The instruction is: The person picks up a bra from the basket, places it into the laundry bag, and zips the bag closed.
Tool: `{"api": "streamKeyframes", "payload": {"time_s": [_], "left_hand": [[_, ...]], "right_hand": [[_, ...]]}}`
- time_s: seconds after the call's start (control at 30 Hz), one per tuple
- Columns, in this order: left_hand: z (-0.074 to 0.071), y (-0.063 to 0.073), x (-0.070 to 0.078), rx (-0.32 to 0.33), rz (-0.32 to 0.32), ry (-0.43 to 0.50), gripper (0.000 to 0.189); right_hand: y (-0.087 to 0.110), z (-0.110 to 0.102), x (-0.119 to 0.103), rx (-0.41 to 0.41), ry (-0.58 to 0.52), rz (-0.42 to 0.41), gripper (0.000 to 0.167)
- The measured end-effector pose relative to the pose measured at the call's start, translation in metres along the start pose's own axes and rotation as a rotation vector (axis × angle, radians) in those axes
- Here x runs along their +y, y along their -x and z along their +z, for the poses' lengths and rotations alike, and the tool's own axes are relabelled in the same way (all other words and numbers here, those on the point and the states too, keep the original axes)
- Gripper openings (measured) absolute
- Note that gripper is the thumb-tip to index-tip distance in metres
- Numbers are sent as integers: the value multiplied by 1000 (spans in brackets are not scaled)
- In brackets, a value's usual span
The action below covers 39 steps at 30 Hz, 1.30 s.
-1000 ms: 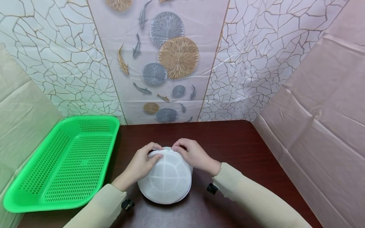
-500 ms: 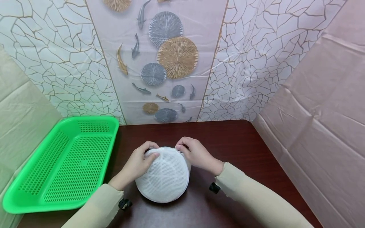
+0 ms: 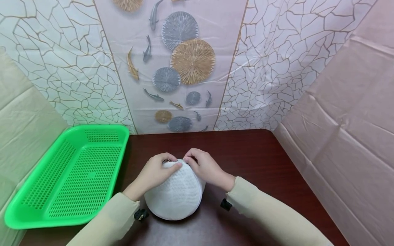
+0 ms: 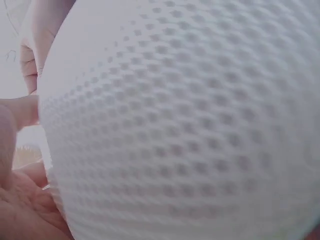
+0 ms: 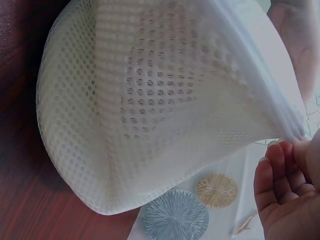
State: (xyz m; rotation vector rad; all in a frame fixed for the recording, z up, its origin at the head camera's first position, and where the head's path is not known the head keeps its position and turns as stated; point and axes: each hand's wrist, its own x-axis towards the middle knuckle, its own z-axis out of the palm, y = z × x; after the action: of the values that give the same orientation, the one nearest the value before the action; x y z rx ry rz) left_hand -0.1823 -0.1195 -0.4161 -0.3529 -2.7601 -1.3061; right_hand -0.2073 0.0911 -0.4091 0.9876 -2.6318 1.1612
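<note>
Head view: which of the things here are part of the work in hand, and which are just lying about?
In hand:
white mesh bag, gripped at its top edge
left hand
right hand

Lying about:
green perforated basket, left of the bag, untouched
dark wooden table, under everything

Head camera looks down; both wrist cameras crowd the mesh bag [image 3: 176,194].

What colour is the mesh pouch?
White, a honeycomb mesh pouch; the right wrist view shows it best.
</note>
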Motion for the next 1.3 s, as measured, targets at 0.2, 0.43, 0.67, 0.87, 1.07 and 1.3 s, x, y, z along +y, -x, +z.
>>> {"api": "streamKeyframes", "payload": {"time_s": [0.2, 0.43, 0.67, 0.87, 1.07, 1.3], "left_hand": [[1, 0, -1, -12, -3, -23, 21], [2, 1, -2, 5, 40, -7, 15], [3, 3, -2, 24, 59, 1, 15], [4, 3, -2, 28, 51, -1, 14], [6, 4, -5, 22, 46, -8, 14], [4, 4, -11, 60, 42, -15, 14]], "right_hand": [[-1, 2, -1, 0, 8, -2, 7], [0, 3, 0, -22, -17, 2, 7], [1, 4, 2, -24, -23, -9, 6], [2, 5, 4, -24, 7, -22, 5], [4, 6, 6, -24, 24, -46, 5], [8, 5, 11, -7, 52, -44, 5]]}}
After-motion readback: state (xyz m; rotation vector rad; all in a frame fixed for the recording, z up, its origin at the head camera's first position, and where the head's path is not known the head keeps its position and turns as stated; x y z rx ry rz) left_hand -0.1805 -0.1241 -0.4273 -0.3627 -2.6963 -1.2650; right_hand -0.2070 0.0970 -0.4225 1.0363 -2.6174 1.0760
